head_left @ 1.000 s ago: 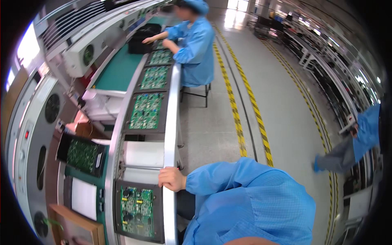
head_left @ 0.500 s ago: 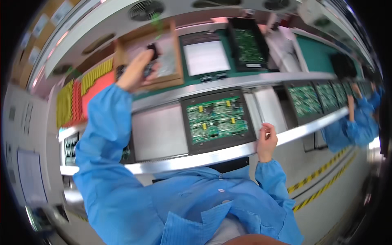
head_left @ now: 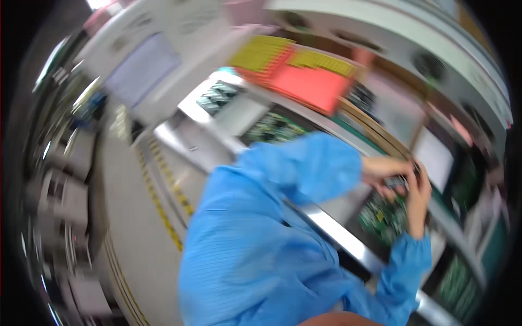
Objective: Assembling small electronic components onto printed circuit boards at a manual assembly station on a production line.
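My left hand [head_left: 385, 173] and my right hand [head_left: 417, 198] meet above a dark frame that holds green circuit boards [head_left: 382, 220]. Small black components [head_left: 395, 182] sit in the curled fingers of my left hand. At the touching fingertips of both hands is another small black part [head_left: 417, 167], blurred; its exact kind does not show. The fingers of my right hand are closed at this part. Both blue sleeves reach across the metal rail [head_left: 340, 231] at the near edge.
A wooden-edged box [head_left: 375, 127] with dark parts stands behind my hands. Left of it lie red trays [head_left: 310, 87] with rows of yellow pieces [head_left: 261, 54]. A white sheet [head_left: 435, 157] and more boards [head_left: 457, 285] are to the right. Striped yellow tape [head_left: 157, 190] marks the floor.
My left hand has come away from the wooden box with the black parts. My right hand has left the rail and joined it. The view has swung to the left and tilted.
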Demonstrator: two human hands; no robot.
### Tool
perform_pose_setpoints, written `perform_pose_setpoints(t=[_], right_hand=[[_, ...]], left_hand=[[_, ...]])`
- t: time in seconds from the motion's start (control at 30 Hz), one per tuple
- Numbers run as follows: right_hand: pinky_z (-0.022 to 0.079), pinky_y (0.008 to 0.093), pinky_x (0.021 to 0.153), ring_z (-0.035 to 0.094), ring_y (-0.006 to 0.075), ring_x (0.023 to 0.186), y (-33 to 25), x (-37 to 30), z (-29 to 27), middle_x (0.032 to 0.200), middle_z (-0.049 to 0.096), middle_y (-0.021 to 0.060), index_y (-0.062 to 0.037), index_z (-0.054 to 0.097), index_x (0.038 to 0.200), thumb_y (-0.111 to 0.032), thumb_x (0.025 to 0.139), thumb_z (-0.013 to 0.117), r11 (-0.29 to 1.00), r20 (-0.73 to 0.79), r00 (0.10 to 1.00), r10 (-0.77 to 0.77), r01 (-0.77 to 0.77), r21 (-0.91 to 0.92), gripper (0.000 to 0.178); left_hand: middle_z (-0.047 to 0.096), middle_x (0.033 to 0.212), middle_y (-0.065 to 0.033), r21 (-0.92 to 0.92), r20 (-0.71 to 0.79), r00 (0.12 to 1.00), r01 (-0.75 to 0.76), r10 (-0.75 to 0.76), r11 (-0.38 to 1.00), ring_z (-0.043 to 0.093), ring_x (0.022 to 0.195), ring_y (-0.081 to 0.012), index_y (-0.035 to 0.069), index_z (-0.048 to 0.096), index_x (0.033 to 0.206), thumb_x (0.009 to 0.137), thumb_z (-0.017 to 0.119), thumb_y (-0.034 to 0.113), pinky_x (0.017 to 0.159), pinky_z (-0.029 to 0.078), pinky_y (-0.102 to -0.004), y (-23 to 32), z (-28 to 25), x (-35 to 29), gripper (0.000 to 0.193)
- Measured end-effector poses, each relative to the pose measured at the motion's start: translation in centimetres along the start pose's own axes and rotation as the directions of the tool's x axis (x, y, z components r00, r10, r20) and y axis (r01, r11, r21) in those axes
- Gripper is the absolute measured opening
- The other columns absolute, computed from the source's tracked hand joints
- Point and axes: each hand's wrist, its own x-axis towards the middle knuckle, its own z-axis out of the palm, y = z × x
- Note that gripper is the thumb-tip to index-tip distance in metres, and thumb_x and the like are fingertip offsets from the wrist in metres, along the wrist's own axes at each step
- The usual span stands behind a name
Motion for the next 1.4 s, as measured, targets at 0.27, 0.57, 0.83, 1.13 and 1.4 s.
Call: perform_pose_setpoints(t=[0.27, 0.57, 0.83, 1.13, 1.4], right_hand=[[0.040, 0.0318, 0.105, 0.056, 0.0197, 0.118, 6.9, 1.1, 0.2, 0.127, 0.059, 0.0116, 0.0006, 0.047, 0.144, -0.005, 0.104, 0.052, 0.992, -0.019, 0.993, -0.113, 0.113, 0.050, 0.042], [0.039, 0.0332, 0.106, 0.050, 0.0220, 0.127, 11.9, -1.1, -11.4, 0.139, 0.053, 0.0118, 0.0004, 0.053, 0.140, 0.004, 0.093, 0.061, 0.969, -0.012, 0.997, -0.074, 0.069, -0.237, 0.048], [0.042, 0.0305, 0.105, 0.057, 0.0173, 0.116, 11.6, -2.1, -10.2, 0.117, 0.060, 0.0051, -0.0029, 0.060, 0.111, 0.004, 0.074, 0.081, 0.984, -0.086, 0.993, -0.081, 0.065, -0.166, 0.043], [0.047, 0.0256, 0.073, 0.055, 0.0133, 0.087, 5.2, -7.6, -10.2, 0.112, 0.059, 0.0035, -0.0077, 0.068, 0.108, 0.012, 0.073, 0.077, 0.902, 0.048, 0.999, -0.009, 0.029, -0.430, 0.041], [0.050, 0.0310, 0.075, 0.059, 0.0183, 0.087, 3.6, -12.6, -10.2, 0.107, 0.058, 0.0055, -0.0072, 0.067, 0.109, 0.006, 0.078, 0.075, 0.804, 0.174, 0.974, 0.146, -0.014, -0.595, 0.034]], left_hand=[[0.058, 0.083, -0.0063, 0.008, -0.180, 0.984, 0.013, -0.011, 1.000, 0.060, 0.066, -0.0219, 0.010, 0.041, 0.122, 0.088, 0.067, 0.007, 0.060, 0.049, -0.0362, -4.8, -6.6, -1.2, 0.043], [0.070, 0.081, -0.0100, 0.520, -0.316, 0.948, 0.201, -0.032, 0.830, 0.070, 0.071, -0.0178, 0.000, 0.069, 0.087, 0.086, 0.073, 0.012, 0.057, 0.055, -0.0349, -9.0, -11.2, -2.0, 0.012], [0.072, 0.089, -0.0089, 0.857, -0.242, 0.767, -0.118, 0.594, 0.502, 0.069, 0.077, -0.0161, 0.004, 0.061, 0.110, 0.076, 0.081, 0.011, 0.068, 0.055, -0.0318, -7.6, -6.4, -0.1, 0.040], [0.064, 0.089, -0.0051, 0.877, -0.149, 0.799, -0.166, 0.583, 0.451, 0.058, 0.065, -0.0127, 0.008, 0.075, 0.105, 0.071, 0.086, 0.008, 0.062, 0.051, -0.0281, -6.8, -1.3, 2.9, 0.036], [0.064, 0.094, -0.0080, 0.870, -0.039, 0.947, -0.125, 0.318, 0.477, 0.063, 0.068, -0.0158, 0.010, 0.072, 0.112, 0.076, 0.080, 0.001, 0.065, 0.054, -0.0295, -8.6, -0.7, 1.8, 0.038]])
